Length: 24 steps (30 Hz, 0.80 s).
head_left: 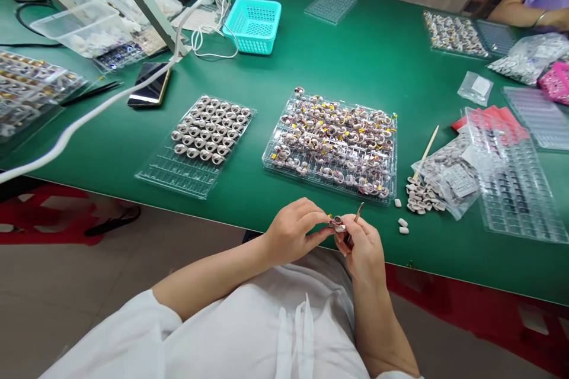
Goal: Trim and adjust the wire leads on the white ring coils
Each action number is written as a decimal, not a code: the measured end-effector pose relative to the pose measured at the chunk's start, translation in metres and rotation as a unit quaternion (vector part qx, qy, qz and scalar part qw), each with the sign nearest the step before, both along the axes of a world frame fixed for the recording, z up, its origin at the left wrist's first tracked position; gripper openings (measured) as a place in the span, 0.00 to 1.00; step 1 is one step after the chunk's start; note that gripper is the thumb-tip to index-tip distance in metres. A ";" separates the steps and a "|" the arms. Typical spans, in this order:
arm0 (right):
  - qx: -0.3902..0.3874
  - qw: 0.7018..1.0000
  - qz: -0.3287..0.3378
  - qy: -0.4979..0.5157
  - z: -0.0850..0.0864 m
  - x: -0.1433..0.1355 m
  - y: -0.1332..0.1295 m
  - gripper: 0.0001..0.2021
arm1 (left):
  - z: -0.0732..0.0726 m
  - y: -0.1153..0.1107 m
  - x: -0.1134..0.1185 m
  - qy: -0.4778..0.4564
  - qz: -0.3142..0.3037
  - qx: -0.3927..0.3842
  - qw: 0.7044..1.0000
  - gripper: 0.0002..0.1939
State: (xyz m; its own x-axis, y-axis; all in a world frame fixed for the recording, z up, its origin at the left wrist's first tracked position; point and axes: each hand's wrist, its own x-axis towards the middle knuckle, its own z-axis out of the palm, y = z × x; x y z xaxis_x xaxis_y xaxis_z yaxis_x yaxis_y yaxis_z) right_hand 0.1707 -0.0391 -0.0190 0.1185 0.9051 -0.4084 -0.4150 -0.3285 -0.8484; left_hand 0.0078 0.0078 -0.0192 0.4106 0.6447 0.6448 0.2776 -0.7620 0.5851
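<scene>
In the head view, a small pale part (pixel 338 227) is held just nearer the wearer than the crowded tray (pixel 284 167), the landmark here, above the near edge of the worktop (pixel 311 59). The left hand (pixel 288 232) has its fingers pinched narrow on the part; the right hand (pixel 368 246) closes its fingers around a slim tool (pixel 358 213), with fingertips at the part's other side. Left of the crowded tray lies a partly filled tray (pixel 178 174); to its right are loose pale pieces (pixel 424 198). The part looks light, with a stiff, probably smooth shell and delicate reddish and yellow bits, so it is best gripped lightly by the shell's rim, clear of those bits.
</scene>
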 end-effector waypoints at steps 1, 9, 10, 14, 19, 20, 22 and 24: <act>-0.004 1.000 0.004 0.000 0.000 0.000 0.000 0.16 | 0.001 0.000 -0.001 -0.008 -0.006 -0.024 1.000 0.09; 0.067 0.993 0.052 -0.079 0.001 0.008 -0.005 0.14 | 0.017 0.005 -0.013 -0.023 -0.144 -0.369 0.918 0.19; 0.089 0.987 0.066 -0.116 0.002 0.009 -0.005 0.13 | 0.019 0.006 -0.013 -0.025 -0.145 -0.372 0.916 0.14; 0.170 0.937 0.075 -0.296 0.007 0.011 -0.007 0.11 | 0.019 0.006 -0.011 -0.035 -0.053 -0.259 0.964 0.05; 0.216 0.899 0.024 -0.381 0.005 0.004 -0.009 0.07 | 0.011 -0.003 -0.007 -0.034 0.021 -0.075 0.996 0.06; 0.217 0.898 0.015 -0.383 0.004 0.003 -0.010 0.07 | 0.009 -0.005 -0.007 -0.035 0.019 -0.064 0.997 0.06; 0.214 0.902 -0.001 -0.374 0.004 0.001 -0.010 0.06 | 0.009 -0.009 -0.007 -0.042 0.003 -0.068 0.997 0.07; 0.216 0.911 -0.009 -0.350 0.005 0.001 -0.011 0.07 | 0.009 -0.012 -0.007 -0.056 -0.031 -0.117 0.991 0.09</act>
State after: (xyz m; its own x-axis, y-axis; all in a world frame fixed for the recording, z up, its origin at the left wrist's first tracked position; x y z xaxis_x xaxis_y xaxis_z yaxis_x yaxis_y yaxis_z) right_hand 0.1717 -0.0498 -0.0145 0.2293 0.9591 0.1660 0.2761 0.0994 -0.9560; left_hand 0.0008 -0.0039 -0.0099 0.3885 0.7579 0.5240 0.1570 -0.6149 0.7729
